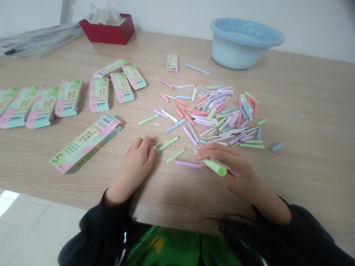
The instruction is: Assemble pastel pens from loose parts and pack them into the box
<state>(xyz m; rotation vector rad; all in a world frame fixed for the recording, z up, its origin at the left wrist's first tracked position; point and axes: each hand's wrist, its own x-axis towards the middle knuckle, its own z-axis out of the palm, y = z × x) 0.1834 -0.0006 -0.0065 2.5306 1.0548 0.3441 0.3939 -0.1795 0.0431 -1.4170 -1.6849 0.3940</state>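
My right hand (235, 164) is closed around a light-green pen tube (215, 166), whose round open end points towards me. Beside its fingertips lies a purple tube (188, 164). My left hand (138, 159) rests on the table with curled fingers, the thumb and fingertips at the end of a light-green pen tube (168, 144); its fingers partly hide a second green piece. Between the hands lies a short green tube (176, 155). Just beyond them spreads a loose heap of coloured pen parts (219, 111) and thin white refills (231, 132).
Several small pink-and-green cartons (99, 94) stand at the left, and a longer carton (87, 142) lies near my left hand. A blue basin (238, 51), a red box (108, 33) holding clear plastic and another small carton (172, 62) are at the back.
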